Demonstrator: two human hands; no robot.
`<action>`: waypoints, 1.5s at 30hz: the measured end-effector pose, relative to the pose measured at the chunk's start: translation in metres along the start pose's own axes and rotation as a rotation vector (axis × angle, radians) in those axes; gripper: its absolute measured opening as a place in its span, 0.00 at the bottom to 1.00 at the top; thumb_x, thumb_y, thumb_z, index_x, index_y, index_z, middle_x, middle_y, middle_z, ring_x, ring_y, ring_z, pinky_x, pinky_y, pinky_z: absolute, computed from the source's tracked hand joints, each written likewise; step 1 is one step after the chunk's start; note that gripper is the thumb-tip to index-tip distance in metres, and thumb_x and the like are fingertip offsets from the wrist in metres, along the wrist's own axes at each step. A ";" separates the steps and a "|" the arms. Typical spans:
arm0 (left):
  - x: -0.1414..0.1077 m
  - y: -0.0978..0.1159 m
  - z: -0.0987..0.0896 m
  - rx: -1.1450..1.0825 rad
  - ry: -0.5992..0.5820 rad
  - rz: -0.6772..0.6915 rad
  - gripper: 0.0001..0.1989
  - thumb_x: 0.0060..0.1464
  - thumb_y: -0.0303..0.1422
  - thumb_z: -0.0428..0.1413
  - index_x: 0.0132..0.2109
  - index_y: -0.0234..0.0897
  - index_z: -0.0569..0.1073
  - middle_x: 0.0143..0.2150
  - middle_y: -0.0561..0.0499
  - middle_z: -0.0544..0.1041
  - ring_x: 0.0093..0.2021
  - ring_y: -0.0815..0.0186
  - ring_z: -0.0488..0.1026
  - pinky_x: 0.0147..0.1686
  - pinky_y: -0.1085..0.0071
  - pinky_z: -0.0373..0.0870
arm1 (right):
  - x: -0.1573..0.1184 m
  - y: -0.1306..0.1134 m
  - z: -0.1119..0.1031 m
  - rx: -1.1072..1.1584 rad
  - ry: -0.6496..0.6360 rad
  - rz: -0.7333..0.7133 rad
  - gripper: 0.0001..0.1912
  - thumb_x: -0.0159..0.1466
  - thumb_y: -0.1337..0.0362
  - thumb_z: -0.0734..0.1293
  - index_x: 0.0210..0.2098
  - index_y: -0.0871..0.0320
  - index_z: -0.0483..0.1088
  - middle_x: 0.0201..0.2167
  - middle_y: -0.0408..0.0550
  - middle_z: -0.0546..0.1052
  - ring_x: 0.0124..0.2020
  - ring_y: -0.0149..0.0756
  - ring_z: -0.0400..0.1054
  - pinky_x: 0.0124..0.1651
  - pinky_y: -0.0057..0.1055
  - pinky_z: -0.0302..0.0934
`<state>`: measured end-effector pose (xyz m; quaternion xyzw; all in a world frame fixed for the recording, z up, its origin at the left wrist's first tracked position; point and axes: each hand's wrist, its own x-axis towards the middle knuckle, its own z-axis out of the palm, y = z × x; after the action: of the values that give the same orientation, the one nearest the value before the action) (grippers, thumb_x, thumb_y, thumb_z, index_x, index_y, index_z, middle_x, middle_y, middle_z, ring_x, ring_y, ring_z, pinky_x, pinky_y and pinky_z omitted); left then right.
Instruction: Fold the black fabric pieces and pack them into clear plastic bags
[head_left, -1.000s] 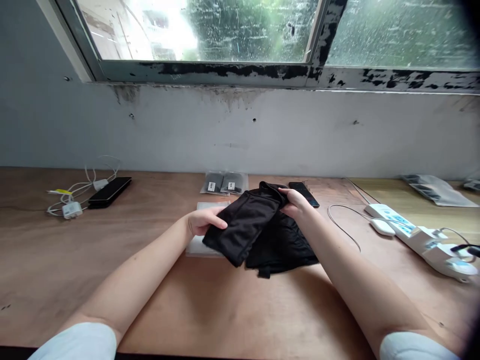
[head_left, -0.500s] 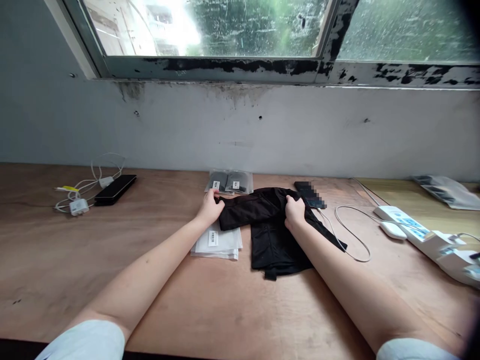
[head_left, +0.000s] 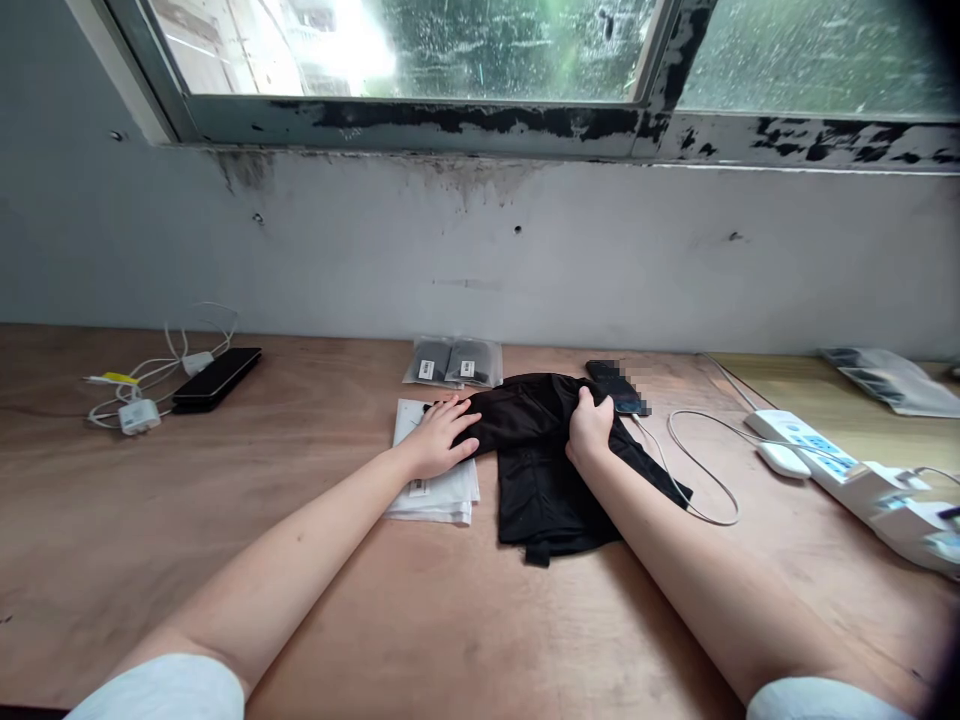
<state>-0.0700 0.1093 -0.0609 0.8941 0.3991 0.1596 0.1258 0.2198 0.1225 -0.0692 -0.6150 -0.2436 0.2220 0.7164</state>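
Observation:
A black garment [head_left: 536, 490] lies partly folded on the wooden table, one long section stretching left over a stack of white plastic bags [head_left: 442, 505]. My left hand [head_left: 437, 440] rests flat on the left end of that section, fingers spread. At the garment's upper right, my right hand [head_left: 590, 425] is closed around a bit of the black cloth, thumb on top. The fingers under the cloth are hidden. Just behind the right hand lies a dark phone [head_left: 616, 385] with a white cable attached.
Two clear packets with dark contents [head_left: 454, 362] lie by the wall. A black case [head_left: 217, 380] and white chargers with cables [head_left: 140, 415] are on the left. To the right are a white power strip [head_left: 806, 440] and a plastic packet [head_left: 896, 380]. The table [head_left: 360, 620] spreads in front.
My left hand has let go of its pinch on the garment's left end and now lies flat on it, fingers spread. My right hand keeps its hold. The view has shifted slightly.

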 end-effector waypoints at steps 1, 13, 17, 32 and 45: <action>0.000 0.000 0.000 0.000 -0.009 -0.005 0.29 0.68 0.50 0.46 0.69 0.44 0.64 0.75 0.46 0.54 0.76 0.52 0.44 0.72 0.47 0.43 | -0.003 -0.001 0.000 0.018 -0.018 -0.020 0.28 0.64 0.51 0.65 0.57 0.62 0.64 0.60 0.59 0.70 0.63 0.46 0.63 0.67 0.42 0.55; 0.000 0.005 -0.003 -0.074 0.019 0.011 0.26 0.68 0.47 0.48 0.68 0.44 0.66 0.74 0.45 0.57 0.75 0.52 0.46 0.72 0.47 0.41 | -0.015 -0.006 0.006 0.091 -0.245 0.094 0.12 0.55 0.64 0.65 0.39 0.58 0.71 0.34 0.45 0.76 0.40 0.38 0.71 0.45 0.33 0.70; -0.001 0.007 -0.007 -0.083 0.027 0.043 0.25 0.69 0.45 0.46 0.67 0.43 0.67 0.73 0.45 0.58 0.75 0.53 0.47 0.72 0.49 0.41 | -0.011 -0.037 0.002 0.200 -0.124 0.335 0.20 0.55 0.69 0.64 0.48 0.54 0.68 0.39 0.48 0.77 0.40 0.39 0.75 0.40 0.33 0.73; -0.001 0.000 0.000 -0.178 0.128 0.035 0.32 0.70 0.47 0.41 0.74 0.39 0.51 0.76 0.44 0.49 0.76 0.57 0.43 0.73 0.55 0.43 | -0.054 -0.043 0.003 -0.266 -0.639 -0.618 0.26 0.69 0.58 0.59 0.65 0.52 0.63 0.67 0.52 0.66 0.70 0.45 0.55 0.71 0.48 0.48; 0.004 0.005 0.001 -0.003 -0.088 0.151 0.27 0.69 0.43 0.46 0.71 0.50 0.59 0.76 0.51 0.52 0.76 0.52 0.40 0.72 0.49 0.40 | -0.052 -0.043 -0.005 -0.910 -0.833 -0.834 0.17 0.70 0.55 0.62 0.44 0.60 0.76 0.52 0.64 0.76 0.58 0.55 0.66 0.62 0.49 0.55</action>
<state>-0.0639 0.1092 -0.0589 0.9275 0.3245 0.1298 0.1323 0.1828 0.0807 -0.0307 -0.5722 -0.7761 0.0235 0.2640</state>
